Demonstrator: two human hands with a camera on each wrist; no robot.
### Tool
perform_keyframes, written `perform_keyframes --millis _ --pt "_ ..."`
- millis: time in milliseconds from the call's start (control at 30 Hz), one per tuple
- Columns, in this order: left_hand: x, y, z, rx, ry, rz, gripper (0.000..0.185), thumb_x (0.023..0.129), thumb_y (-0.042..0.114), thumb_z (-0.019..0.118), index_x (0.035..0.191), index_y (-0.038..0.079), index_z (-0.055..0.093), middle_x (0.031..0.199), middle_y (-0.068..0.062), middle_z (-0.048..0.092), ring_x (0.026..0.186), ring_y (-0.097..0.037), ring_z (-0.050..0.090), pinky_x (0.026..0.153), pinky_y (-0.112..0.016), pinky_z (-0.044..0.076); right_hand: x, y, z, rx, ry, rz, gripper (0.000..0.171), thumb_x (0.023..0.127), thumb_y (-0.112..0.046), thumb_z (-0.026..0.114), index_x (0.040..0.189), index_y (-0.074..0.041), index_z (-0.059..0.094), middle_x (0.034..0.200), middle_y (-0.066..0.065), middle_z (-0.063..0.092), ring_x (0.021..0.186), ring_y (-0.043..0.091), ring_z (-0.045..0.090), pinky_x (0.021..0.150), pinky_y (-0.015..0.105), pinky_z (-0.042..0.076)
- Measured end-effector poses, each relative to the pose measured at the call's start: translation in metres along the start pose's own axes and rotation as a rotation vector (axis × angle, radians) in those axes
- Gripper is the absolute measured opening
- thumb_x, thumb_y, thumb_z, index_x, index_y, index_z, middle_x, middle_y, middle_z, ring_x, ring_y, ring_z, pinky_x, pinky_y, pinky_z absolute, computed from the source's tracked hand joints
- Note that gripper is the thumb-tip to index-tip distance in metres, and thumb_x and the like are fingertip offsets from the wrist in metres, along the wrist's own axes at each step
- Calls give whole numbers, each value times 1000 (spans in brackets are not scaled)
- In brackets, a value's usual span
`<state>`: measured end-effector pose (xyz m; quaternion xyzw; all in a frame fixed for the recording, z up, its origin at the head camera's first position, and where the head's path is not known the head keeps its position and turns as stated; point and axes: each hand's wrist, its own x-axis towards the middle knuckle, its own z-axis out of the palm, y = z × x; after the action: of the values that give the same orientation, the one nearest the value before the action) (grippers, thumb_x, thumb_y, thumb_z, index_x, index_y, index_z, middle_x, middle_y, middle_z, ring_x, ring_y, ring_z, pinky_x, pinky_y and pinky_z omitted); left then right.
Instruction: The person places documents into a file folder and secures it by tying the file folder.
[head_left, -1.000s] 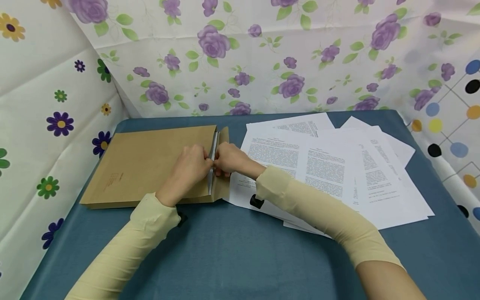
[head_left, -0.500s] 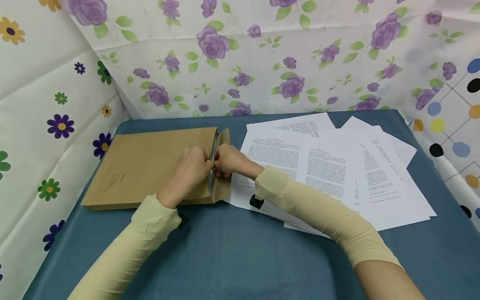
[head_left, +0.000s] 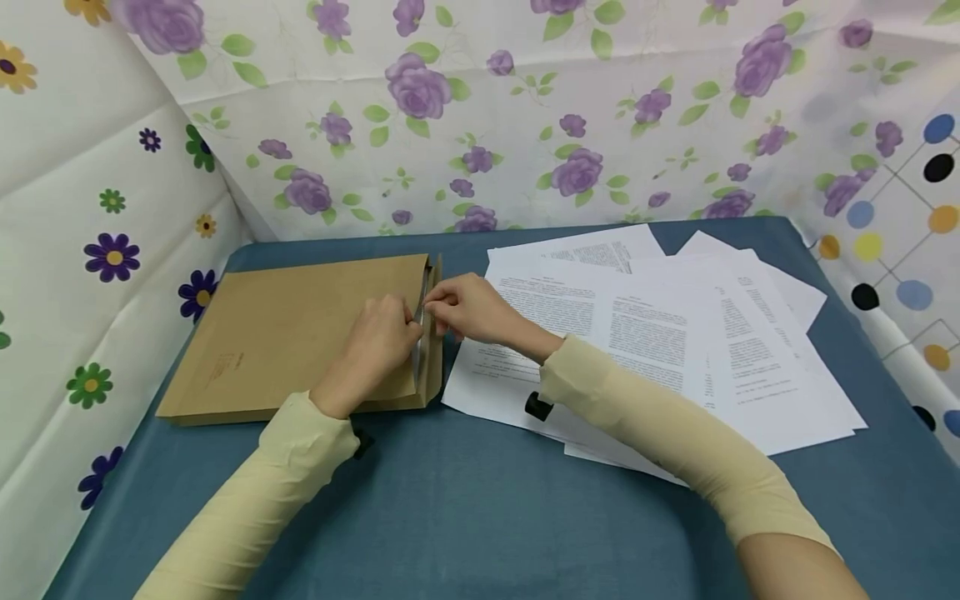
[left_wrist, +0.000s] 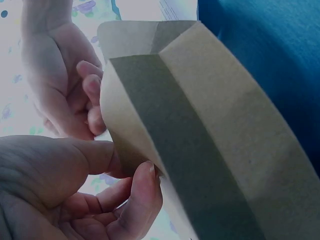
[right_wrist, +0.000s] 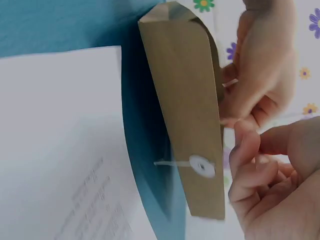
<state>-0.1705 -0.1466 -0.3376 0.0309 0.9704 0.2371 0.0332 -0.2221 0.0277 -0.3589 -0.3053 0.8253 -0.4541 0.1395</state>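
A thick brown paper document envelope [head_left: 300, 333] lies on the left of the table, its opening side to the right. My left hand [head_left: 377, 346] pinches the edge of that opening between thumb and fingers, as the left wrist view shows. Along the opening a flap [right_wrist: 185, 120] stands partly raised, carrying a white button [right_wrist: 202, 166] with a short string [right_wrist: 172, 163]. My right hand [head_left: 480, 310] is beside the opening, close to the left fingertips, its fingers bent and thumb near the index finger. I cannot tell whether it pinches anything.
Several printed sheets [head_left: 652, 333] lie spread and overlapping on the right, under my right forearm, their left corner close to the envelope. A blue cloth [head_left: 480, 500] covers the table. Flowered sheets [head_left: 525, 117] hang behind and to the left.
My right hand has moved slightly up and right from its place low against the flap. The flap has swung up toward the envelope. The left hand keeps its grip at the opening.
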Motion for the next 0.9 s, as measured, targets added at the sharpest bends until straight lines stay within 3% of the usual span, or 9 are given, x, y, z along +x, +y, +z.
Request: perform_keyframes --millis 133,267,467,567,767,900 --pt "-1 -1 0 -4 15 5 14 91 2 62 77 3 58 64 -7 55 56 -20 54 50 -29 39 -9 2 -15 -24 1 -12 27 106 -14 58 124 2 70 84 12 72 72 43 66 52 28 43" --pt "-1 -1 1 -7 22 7 13 91 2 62 77 3 60 66 -8 57 59 -21 55 51 -29 40 -15 9 -29 -94 7 -11 26 104 -14 62 122 1 71 96 10 73 83 35 69 64 30 51" --pt "-1 -1 3 -12 29 30 37 85 -2 56 54 11 43 52 3 30 48 -12 29 46 -27 23 -23 24 -43 -240 47 7 28 102 -16 65 122 2 72 111 12 72 95 24 67 82 36 54" --pt "0 -1 4 -14 34 44 41 84 -4 53 51 14 35 52 4 23 48 -11 20 47 -27 19 -27 30 -49 -310 63 31 30 102 -16 65 124 4 70 116 15 72 101 27 66 87 40 53" --pt "0 -1 3 -18 28 42 41 86 -3 55 53 14 36 53 4 24 48 -11 21 47 -27 20 -31 48 -60 -506 85 124 40 101 -21 67 131 4 65 131 20 66 122 36 59 106 48 45" --pt "-1 -1 2 -21 29 42 43 86 -3 56 52 14 36 53 4 24 47 -10 22 46 -27 20 -33 66 -69 -629 101 189 52 97 -28 73 137 4 61 138 23 60 130 41 51 111 51 39"
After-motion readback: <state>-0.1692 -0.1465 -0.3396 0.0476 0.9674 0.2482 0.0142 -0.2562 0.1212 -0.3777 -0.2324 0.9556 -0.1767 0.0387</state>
